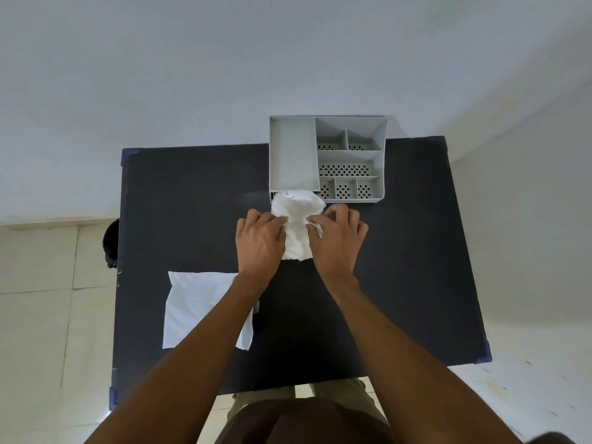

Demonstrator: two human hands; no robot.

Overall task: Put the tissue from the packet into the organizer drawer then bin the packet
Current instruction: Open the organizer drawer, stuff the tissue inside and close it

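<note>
A crumpled white tissue point(298, 219) lies bunched at the front of the grey organizer point(293, 155), over a drawer that sticks out a little below its left compartment. My left hand point(259, 241) pinches the tissue's left side. My right hand point(336, 238) pinches its right side. The tissue's lower end hangs down between my hands onto the black table point(400, 267). A flat white sheet or packet point(192, 309) lies on the table at the left, partly under my left forearm; I cannot tell which it is.
The organizer has several perforated compartments on its right side and stands at the table's far edge. A dark round object point(110, 245) sits on the floor beside the table's left edge. Pale floor tiles surround the table.
</note>
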